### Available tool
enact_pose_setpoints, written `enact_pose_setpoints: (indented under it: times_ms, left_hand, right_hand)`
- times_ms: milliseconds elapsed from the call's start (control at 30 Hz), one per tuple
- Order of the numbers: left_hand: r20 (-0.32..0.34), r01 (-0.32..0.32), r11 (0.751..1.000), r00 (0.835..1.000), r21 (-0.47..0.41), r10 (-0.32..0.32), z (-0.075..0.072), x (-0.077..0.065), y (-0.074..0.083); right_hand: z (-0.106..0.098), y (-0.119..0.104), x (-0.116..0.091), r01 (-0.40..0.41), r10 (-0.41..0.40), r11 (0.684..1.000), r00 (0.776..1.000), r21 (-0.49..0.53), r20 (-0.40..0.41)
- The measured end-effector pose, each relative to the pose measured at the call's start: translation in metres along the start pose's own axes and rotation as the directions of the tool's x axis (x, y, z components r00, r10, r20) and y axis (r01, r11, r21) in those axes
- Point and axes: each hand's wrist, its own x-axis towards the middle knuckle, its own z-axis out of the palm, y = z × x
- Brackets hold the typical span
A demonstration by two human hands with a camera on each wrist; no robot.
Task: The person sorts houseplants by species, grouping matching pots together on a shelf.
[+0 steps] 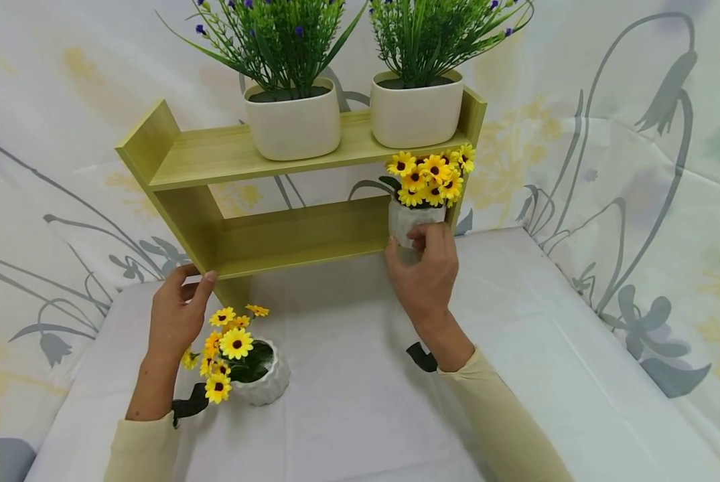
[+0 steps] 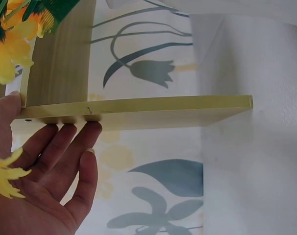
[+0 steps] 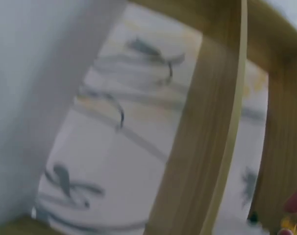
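Note:
A light wooden shelf rack [image 1: 311, 237] stands on the cloth-covered table. My left hand [image 1: 181, 311] grips its left side panel; in the left wrist view the fingers [image 2: 65, 142] touch the panel's outer face while the thumb lies at the front edge. On the right end of the middle board is a potted plant of yellow flowers [image 1: 428, 177] in a white ribbed pot [image 1: 402, 221]. My right hand [image 1: 426, 268] holds this pot low at its front, fingers bent. The right wrist view is blurred, showing only a fingertip [image 3: 296, 200] at its edge.
Two cream planters, the left [image 1: 293, 127] and the right [image 1: 416, 114], bear purple-flowered greenery on the top board. A second white pot [image 1: 269, 381] of yellow flowers [image 1: 236, 343] leans on the table beside my left forearm. A flower-patterned cloth [image 1: 625, 167] hangs behind.

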Motion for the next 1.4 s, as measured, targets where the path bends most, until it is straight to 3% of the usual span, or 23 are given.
enact_pose_setpoints:
  times_ms: [100, 200, 267, 333, 400, 433, 533, 600, 667, 700, 800, 933, 1400]
  left_hand:
    - [0.001, 0.001, 1.0, 1.0, -0.007, -0.001, 0.0, 0.0, 0.0]
    - [0.001, 0.004, 1.0, 1.0, -0.006, -0.004, 0.0, 0.0, 0.001]
    - [0.0, 0.003, 1.0, 1.0, -0.005, -0.003, 0.0, 0.0, 0.001]
    - [0.0, 0.003, 1.0, 1.0, -0.008, -0.003, 0.0, 0.0, 0.001]
    - [-0.001, 0.002, 1.0, 1.0, -0.008, -0.002, 0.0, 0.0, 0.0]
    - [-0.002, 0.003, 1.0, 1.0, -0.008, -0.003, 0.0, 0.001, 0.0]
    - [0.0, 0.007, 1.0, 1.0, -0.006, -0.007, 0.0, 0.001, 0.0]
    - [0.003, 0.009, 1.0, 1.0, -0.003, -0.009, 0.0, 0.001, 0.0]
    - [0.007, 0.01, 1.0, 1.0, 0.0, -0.01, -0.001, 0.001, 0.0]
    - [0.007, 0.009, 1.0, 1.0, -0.001, -0.009, -0.001, 0.002, 0.0]
    - [0.007, 0.007, 1.0, 1.0, -0.001, -0.007, -0.001, 0.003, 0.001]
    - [0.004, 0.015, 1.0, 1.0, -0.002, -0.015, 0.0, 0.002, 0.001]
    - [0.011, 0.015, 1.0, 1.0, -0.006, -0.015, -0.002, 0.001, 0.001]
  right_hand:
    - [0.01, -0.014, -0.016, 0.037, -0.04, 0.999, 0.996, 0.035, 0.085]
    - [0.021, -0.029, -0.037, 0.085, -0.099, 0.993, 0.977, 0.079, 0.19]
    - [0.027, -0.037, -0.053, 0.106, -0.133, 0.988, 0.95, 0.109, 0.282]
    - [0.032, -0.045, -0.067, 0.1, -0.153, 0.984, 0.899, 0.147, 0.411]
    - [0.035, -0.053, -0.08, 0.037, -0.134, 0.983, 0.809, 0.178, 0.572]
    - [0.037, -0.057, -0.085, -0.002, -0.12, 0.983, 0.746, 0.183, 0.655]
    - [0.042, -0.066, -0.097, -0.128, -0.076, 0.979, 0.507, 0.162, 0.858]
    - [0.046, -0.071, -0.103, -0.167, -0.07, 0.976, 0.372, 0.141, 0.925]
    - [0.051, -0.075, -0.108, -0.179, -0.074, 0.975, 0.285, 0.129, 0.956]
    - [0.054, -0.077, -0.11, -0.18, -0.079, 0.975, 0.261, 0.129, 0.962]
    - [0.061, -0.082, -0.117, -0.192, -0.087, 0.972, 0.237, 0.134, 0.968]
    - [0.069, -0.086, -0.125, -0.222, -0.09, 0.965, 0.232, 0.142, 0.969]
    - [0.072, -0.084, -0.129, -0.209, -0.075, 0.968, 0.279, 0.137, 0.957]
